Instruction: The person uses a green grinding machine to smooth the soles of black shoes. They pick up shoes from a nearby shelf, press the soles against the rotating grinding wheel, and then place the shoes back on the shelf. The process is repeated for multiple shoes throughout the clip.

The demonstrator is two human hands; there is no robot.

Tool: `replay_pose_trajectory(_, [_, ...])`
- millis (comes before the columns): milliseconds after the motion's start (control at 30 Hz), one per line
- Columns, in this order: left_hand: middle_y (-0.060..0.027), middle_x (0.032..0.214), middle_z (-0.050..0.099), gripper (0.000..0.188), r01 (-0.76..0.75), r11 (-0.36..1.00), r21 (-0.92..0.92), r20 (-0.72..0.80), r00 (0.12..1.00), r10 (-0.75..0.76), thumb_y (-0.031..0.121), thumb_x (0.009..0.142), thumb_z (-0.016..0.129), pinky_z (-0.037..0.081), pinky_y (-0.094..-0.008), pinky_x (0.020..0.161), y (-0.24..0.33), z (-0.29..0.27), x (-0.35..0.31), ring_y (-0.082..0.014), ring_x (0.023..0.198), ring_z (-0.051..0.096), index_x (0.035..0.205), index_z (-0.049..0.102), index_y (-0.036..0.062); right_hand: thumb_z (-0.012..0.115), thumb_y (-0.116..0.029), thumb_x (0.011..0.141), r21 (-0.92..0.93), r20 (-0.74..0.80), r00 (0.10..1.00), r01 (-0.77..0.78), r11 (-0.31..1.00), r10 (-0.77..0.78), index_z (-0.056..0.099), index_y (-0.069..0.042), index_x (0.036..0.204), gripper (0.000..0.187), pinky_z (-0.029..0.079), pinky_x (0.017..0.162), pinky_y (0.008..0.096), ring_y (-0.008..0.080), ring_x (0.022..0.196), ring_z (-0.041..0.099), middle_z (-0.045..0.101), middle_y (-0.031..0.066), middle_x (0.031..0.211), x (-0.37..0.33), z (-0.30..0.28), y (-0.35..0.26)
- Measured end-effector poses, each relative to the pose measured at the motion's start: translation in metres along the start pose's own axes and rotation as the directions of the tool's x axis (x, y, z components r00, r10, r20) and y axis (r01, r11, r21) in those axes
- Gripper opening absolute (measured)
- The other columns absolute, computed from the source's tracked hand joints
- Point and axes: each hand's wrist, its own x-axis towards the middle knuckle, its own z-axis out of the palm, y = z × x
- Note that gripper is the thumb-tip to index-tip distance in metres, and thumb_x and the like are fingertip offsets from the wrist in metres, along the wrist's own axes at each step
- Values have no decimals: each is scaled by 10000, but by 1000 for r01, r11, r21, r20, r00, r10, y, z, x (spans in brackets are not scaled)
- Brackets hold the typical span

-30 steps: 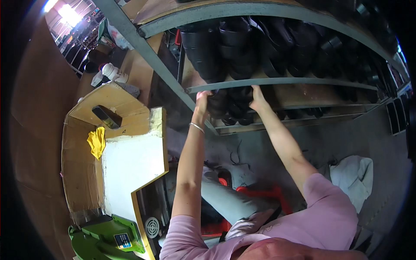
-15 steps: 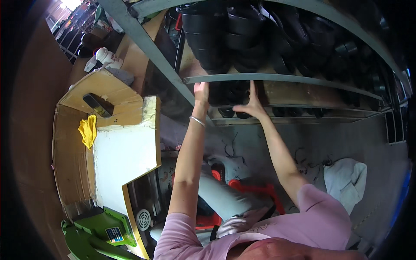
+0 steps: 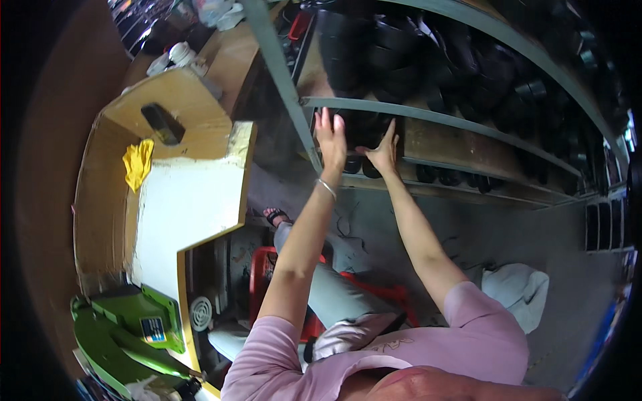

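Observation:
Both my hands reach forward to a metal rack [image 3: 394, 107] holding dark, glossy, shoe-like items [image 3: 391, 50] in rows and stacks. My left hand [image 3: 332, 140] is raised just below the rack's front bar, its fingers apart and nothing seen in them. To its right, my right hand [image 3: 384, 154] is held with thumb and fingers spread, at the opening of the lower shelf. Dark shoe-like items lie in shadow between and behind the two hands. Whether my right fingertips touch any of them is too dark to tell.
At left stands a white-topped bench [image 3: 190, 197] with a cardboard surround [image 3: 107, 194], a yellow cloth [image 3: 138, 164] and a green machine [image 3: 134, 321]. A red stool [image 3: 259, 274] is under me. A pale cloth bundle [image 3: 518, 294] lies on the floor at right.
My left hand has come off the rack's upright corner and turned, so its spread fingers now show. My right hand stays spread near the lower shelf. The view has shifted, and a sandalled foot appears.

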Motion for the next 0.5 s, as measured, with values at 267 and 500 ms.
replay_pose_trajectory(267, [-204, 1441, 426, 408, 302, 953, 18, 88, 949, -302, 152, 903, 640, 474, -376, 981, -10, -135, -262, -313, 1286, 480, 1288, 567, 38, 813, -91, 688, 210, -55, 959, 283, 936, -278, 263, -28, 1470, 958, 370, 1047, 419, 340, 1215, 503, 508, 217, 1252, -28, -9, 53])
replay_pose_trajectory(500, [-169, 1144, 632, 194, 574, 779, 250, -245, 816, -523, 40, 880, 619, 466, -342, 958, 37, -348, -478, -272, 1057, 617, 1061, 665, -12, 775, -53, 720, 256, 71, 995, 46, 966, -66, 348, -64, 1419, 819, 443, 952, 401, 294, 1113, 522, 397, 197, 1306, -139, 12, 79])
